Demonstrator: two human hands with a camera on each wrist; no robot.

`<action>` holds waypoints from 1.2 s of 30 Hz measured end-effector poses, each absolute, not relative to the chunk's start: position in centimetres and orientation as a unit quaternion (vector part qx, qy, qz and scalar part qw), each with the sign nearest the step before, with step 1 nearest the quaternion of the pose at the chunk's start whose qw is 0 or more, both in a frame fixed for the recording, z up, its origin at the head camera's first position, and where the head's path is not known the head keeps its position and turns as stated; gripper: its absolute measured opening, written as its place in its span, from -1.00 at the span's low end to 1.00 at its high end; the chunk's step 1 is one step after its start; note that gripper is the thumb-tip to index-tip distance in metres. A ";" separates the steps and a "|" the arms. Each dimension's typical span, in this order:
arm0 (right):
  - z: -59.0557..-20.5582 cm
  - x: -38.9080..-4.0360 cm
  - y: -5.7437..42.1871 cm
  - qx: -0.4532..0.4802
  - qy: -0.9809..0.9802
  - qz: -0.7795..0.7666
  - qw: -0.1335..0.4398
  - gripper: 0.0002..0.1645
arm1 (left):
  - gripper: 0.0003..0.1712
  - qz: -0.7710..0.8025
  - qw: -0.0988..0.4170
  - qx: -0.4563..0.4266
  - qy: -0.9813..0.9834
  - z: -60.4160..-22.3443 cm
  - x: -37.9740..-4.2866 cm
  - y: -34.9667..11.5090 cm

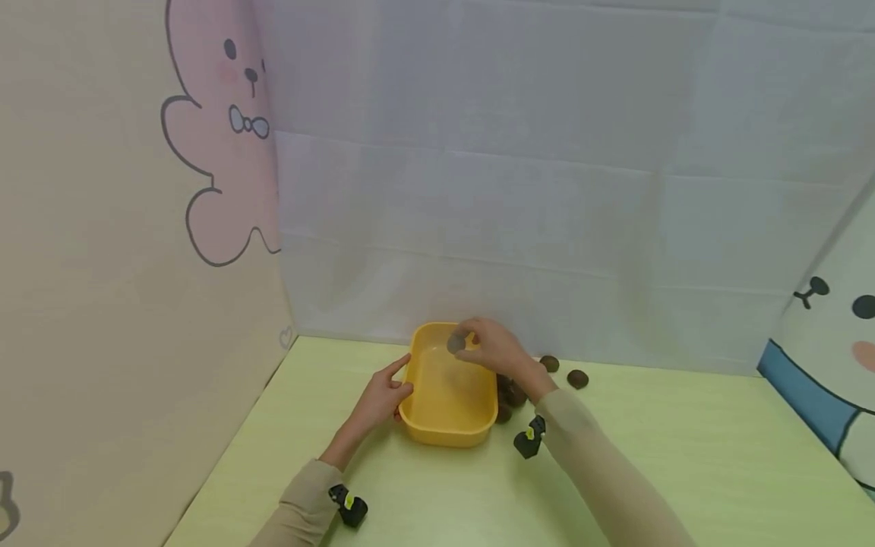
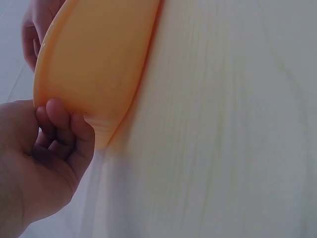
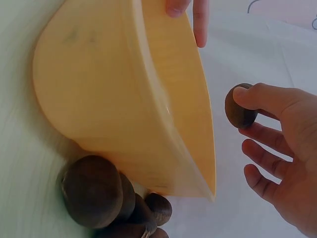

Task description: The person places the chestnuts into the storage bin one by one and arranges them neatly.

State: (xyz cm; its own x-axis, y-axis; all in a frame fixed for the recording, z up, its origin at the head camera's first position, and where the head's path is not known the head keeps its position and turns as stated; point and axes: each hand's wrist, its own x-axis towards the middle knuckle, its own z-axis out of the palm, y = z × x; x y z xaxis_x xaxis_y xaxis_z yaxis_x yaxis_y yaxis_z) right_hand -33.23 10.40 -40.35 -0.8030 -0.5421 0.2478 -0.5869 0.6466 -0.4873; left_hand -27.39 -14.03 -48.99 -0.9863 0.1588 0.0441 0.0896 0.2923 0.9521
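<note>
A yellow plastic basin (image 1: 447,438) stands on the table near the back wall. My left hand (image 1: 378,399) holds its left side at the rim; in the left wrist view, the curled fingers (image 2: 81,144) lie against the basin's outer wall (image 2: 99,54). Over the basin's far part, my right hand (image 1: 494,348) pinches a dark brown chestnut (image 3: 241,105) between thumb and fingertips. Several more chestnuts (image 3: 92,191) lie in a pile against the basin's right side, partly hidden by the right arm in the head view.
Two loose chestnuts lie farther right, one (image 1: 577,379) a little apart from the other (image 1: 549,363). A white cloth wall (image 1: 533,190) rises right behind the pale green table (image 1: 683,448). A curtain with a pink bear (image 1: 219,152) borders the left side.
</note>
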 end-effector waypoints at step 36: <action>-42.2 -37.7 3.8 0.307 -0.944 0.062 -0.103 -0.70 | -0.23 0.588 0.028 0.070 0.805 -48.4 -27.0 -14.1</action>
State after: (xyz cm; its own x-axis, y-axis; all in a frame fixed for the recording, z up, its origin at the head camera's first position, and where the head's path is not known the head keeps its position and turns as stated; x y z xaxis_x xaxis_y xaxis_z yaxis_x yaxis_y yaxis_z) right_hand -37.66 3.77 -42.17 -0.7906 -0.5918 -0.1572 -0.5663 0.8043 -0.1798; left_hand -27.00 -14.11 -48.41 -0.9886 0.1458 0.0365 0.0791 0.2980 0.9513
